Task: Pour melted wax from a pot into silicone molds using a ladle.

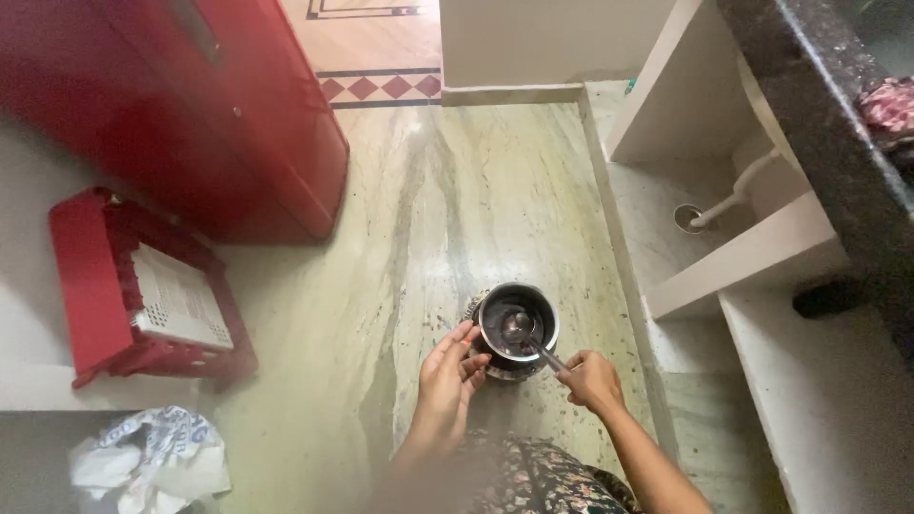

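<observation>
Our right hand (590,379) fingers pinch the spoon (526,335) handle w/ its bowl down in the steel pot (517,328) on the floor, left hand (449,376) fingers open vs. the pot's side, prob. steadying it; red crate (133,295) well left of pot.

I am logging a red fridge (200,105), a red crate (105,286) and a silver pot (517,328) with dark contents. I am noting pale, green-veined marble floor (457,190) bordering a red-diamond tile strip (381,88).

One steel pot (517,328), one metal spoon (529,339), two hands, left hand (447,381) and right hand (591,379), one red crate (90,286), one red cabinet (190,105), one white plastic bag (152,459), one white pipe (738,190)
</observation>
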